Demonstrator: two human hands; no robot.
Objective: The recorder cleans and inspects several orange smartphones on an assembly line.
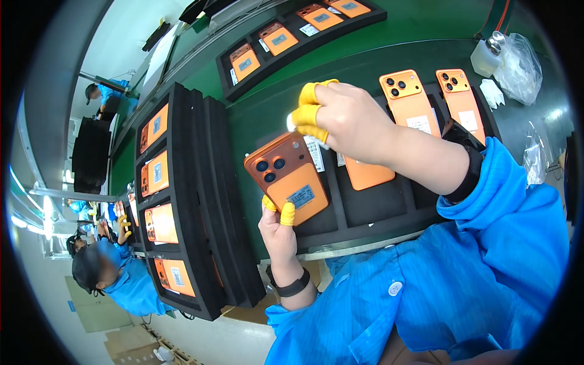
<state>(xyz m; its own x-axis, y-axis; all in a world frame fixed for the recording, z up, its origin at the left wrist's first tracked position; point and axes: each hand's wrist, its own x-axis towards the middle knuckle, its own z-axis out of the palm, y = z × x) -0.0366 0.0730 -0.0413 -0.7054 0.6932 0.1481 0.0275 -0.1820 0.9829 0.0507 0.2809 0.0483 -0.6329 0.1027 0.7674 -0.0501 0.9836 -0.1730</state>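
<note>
Green bench (377,55) on an assembly line, black foam trays across it. Orange phone (287,176) held back side up, above the near edge of the front tray (377,213); long axis runs diagonal, camera end toward upper left, bottom end toward lower right. Left hand (278,234) grasps its lower edge, thumb and finger in yellow finger cots clamped on it. Right hand (344,118) clenched on a small white cloth (292,123), yellow-cotted fingertips pinching it just above the phone's top corner; contact between cloth and phone unclear. Both wrists have dark bands, both sleeves blue.

Front tray slots: another orange phone (368,173) partly under the right forearm, two more (409,102) (460,97) upright toward the far right, camera ends away. Far tray (304,45) along the bench's far edge holds a row of orange phones. Tray stack (201,201) at the left edge, also loaded. White bottle (486,56) and clear plastic bag (520,67) at the far right corner. Other people in blue coats work farther down on the left.
</note>
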